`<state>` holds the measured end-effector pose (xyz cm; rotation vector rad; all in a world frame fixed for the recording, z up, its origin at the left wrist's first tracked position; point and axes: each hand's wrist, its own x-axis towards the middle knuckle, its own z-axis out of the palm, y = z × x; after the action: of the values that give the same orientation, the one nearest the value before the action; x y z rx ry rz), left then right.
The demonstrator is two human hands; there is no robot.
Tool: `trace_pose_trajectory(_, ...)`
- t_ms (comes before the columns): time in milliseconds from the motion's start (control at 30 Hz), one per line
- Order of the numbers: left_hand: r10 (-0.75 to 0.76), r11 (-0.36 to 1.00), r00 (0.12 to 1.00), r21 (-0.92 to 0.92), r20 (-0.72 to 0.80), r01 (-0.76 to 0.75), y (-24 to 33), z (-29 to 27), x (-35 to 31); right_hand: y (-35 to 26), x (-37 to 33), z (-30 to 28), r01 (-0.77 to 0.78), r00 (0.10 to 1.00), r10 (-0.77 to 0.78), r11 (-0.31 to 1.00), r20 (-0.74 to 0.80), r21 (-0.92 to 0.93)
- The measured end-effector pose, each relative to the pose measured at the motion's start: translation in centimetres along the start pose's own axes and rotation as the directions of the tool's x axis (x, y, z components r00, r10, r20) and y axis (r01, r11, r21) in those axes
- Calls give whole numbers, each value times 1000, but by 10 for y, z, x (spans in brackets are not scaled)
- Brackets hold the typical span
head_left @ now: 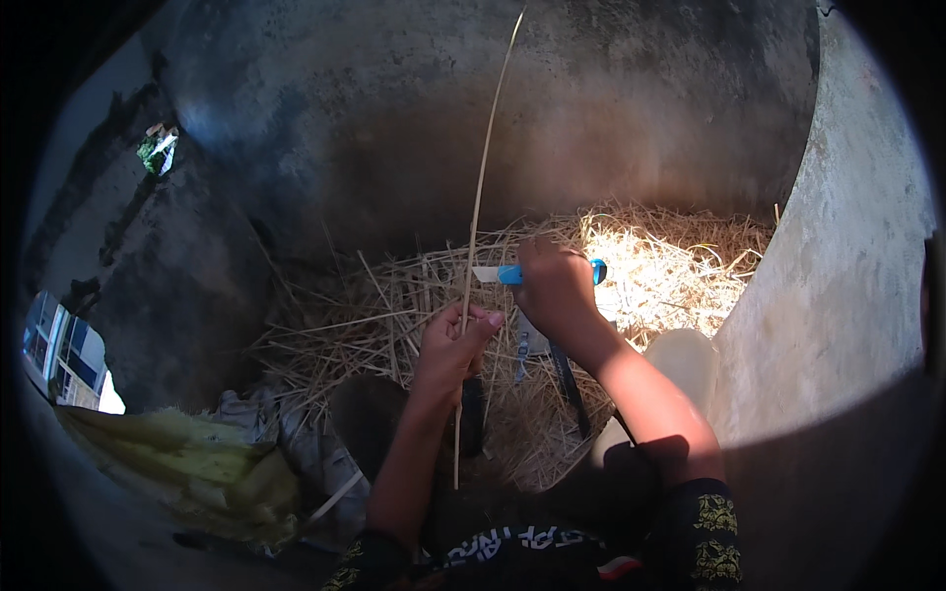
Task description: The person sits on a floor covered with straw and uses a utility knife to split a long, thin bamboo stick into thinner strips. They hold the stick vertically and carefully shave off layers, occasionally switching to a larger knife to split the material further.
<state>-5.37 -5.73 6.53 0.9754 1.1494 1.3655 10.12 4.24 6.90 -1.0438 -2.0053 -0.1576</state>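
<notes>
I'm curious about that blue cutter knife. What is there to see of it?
The blue cutter knife has a bright blue handle, probably plastic, and a pale, flat blade that is out. It lies roughly level across the picture, blade to the left, above the straw. The right hand grips and hides its middle; the other blue end shows beyond the fist. The blade's tip is at the long stalk; whether they touch is unclear.

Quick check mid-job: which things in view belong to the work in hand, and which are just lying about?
In the work:
long pale stalk, in the left hand
blue-handled knife, in the right hand

Apparently lying about:
yellowish sheet, at left
loose straw, though possibly stock
</notes>
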Motion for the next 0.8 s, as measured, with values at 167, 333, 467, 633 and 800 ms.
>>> trace_pose_trajectory(167, 40, 986, 999, -162, -29, -44, -19, -10, 3, -12, -16, 11, 148, 986, -141, 986, 91, -81)
trace_pose_trajectory(333, 39, 954, 996, -292, -85, -62, -27, -17, 1, -20, -21, 26, 228, 969, -214, 967, 120, -115)
trace_pose_trajectory(467, -26, 954, 995, -301, -99, -5, -29, -27, -6, -30, -23, 34, 289, 956, -274, 943, 109, -166)
trace_pose_trajectory(633, -112, 966, 991, -243, -79, 90, -25, -27, -4, -33, -17, 33, 322, 947, -316, 921, 61, -220)
trace_pose_trajectory(800, -102, 964, 994, -248, -29, 92, -35, -28, -2, -27, -16, 33, 312, 950, -305, 927, 69, -209)
